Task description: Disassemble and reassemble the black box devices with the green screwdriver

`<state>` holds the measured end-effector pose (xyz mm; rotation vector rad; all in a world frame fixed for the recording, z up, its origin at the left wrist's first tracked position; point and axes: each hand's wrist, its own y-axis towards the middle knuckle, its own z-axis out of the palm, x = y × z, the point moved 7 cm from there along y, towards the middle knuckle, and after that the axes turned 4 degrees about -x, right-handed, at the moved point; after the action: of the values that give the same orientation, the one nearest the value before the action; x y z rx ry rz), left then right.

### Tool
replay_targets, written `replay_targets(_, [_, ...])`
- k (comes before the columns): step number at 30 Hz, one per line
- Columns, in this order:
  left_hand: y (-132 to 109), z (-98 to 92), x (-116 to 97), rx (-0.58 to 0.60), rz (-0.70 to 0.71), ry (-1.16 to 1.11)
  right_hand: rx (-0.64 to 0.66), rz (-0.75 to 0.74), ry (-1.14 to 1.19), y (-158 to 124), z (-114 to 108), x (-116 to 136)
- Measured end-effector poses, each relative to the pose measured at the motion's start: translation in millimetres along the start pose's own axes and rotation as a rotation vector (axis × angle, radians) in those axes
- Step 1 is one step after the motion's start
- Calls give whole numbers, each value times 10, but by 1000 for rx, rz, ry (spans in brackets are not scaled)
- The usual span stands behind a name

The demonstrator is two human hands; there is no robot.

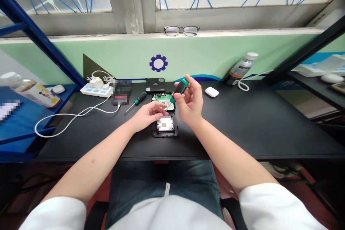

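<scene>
My right hand (192,100) grips a green-and-black screwdriver (180,88) by its handle, the shaft slanting down to the left. Under the shaft lies a green circuit board (161,98) in a dark housing. My left hand (148,115) reaches over the front of the board, fingers stretched out near the screwdriver's tip. Whether its fingertips touch the shaft or the board is hard to make out. Just in front of the board, a black plastic cover (174,132) holds a white pad with a small tan square. Part of the board is hidden by my hands.
A second screwdriver (140,97) lies to the left, beside a blurred dark device (121,92) on a white cable. Behind the board sits a black box (155,85). A power strip (96,90), white earbud case (211,92) and bottle (242,68) stand farther out on the desk.
</scene>
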<state>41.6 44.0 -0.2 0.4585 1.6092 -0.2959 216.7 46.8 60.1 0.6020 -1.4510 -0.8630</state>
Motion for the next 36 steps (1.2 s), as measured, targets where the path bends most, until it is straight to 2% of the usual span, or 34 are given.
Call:
replay_targets(3, [14,-51,-23,-61,61,95,33,-13,-42,42,-85,-16])
replay_targets(6, [-10,-100,-146,-135,236,372,110,-39,-103,64,-168,23])
replay_targets(8, [-57,-44,-242,-103,376,587,149,-67,-124,54,-197,74])
replay_targets(10, [-101,44,-277,-24,444,729,169,-101,-124,27,-194,126])
replay_targets(14, [-150,160,-249,84,433,856,199,-154,-130,-27,-134,168])
replay_targets(18, [-137,242,-213,115,428,883,191,-105,-103,-27,-138,90])
replay_targets(25, [-133,363,-219,107,511,951,211,-72,-107,-22,-145,31])
replay_targets(31, [-224,435,-224,221,529,1085,236,-118,-106,-22,-107,109])
replay_targets(36, [-190,438,-190,173,532,1026,273,-181,-155,-24,-85,157])
